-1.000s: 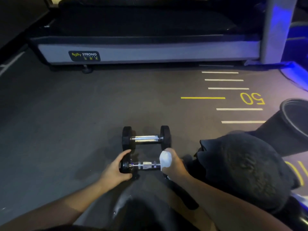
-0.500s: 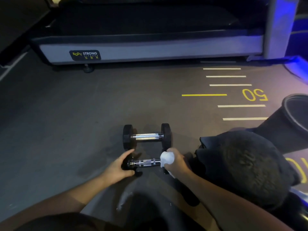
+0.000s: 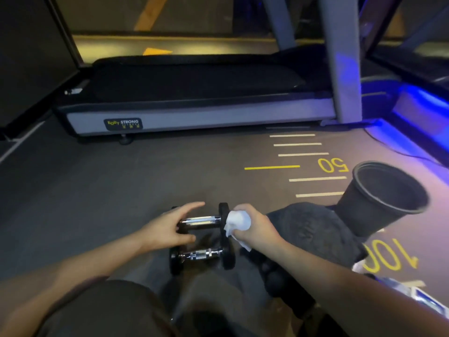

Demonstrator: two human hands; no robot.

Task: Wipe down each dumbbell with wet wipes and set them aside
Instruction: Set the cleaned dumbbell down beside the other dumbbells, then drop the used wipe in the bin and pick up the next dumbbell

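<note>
Two small dumbbells with black heads and chrome handles lie side by side on the grey floor. The far dumbbell (image 3: 202, 220) is between my hands; the near dumbbell (image 3: 201, 255) lies free just below them. My left hand (image 3: 170, 227) is spread with straight fingers over the far dumbbell's left head, hiding it. My right hand (image 3: 257, 228) grips a crumpled white wet wipe (image 3: 239, 221) and holds it against the far dumbbell's right head.
A treadmill (image 3: 194, 115) stands across the floor ahead. A black bin (image 3: 386, 195) lies tilted at the right, with a dark cloth bundle (image 3: 313, 229) beside my right forearm. Yellow and white floor markings run on the right. My knees fill the bottom.
Both hands left the near dumbbell and moved up to the far one. The left hand opened, and the wipe now sits on the far dumbbell's right head. The view tilted up.
</note>
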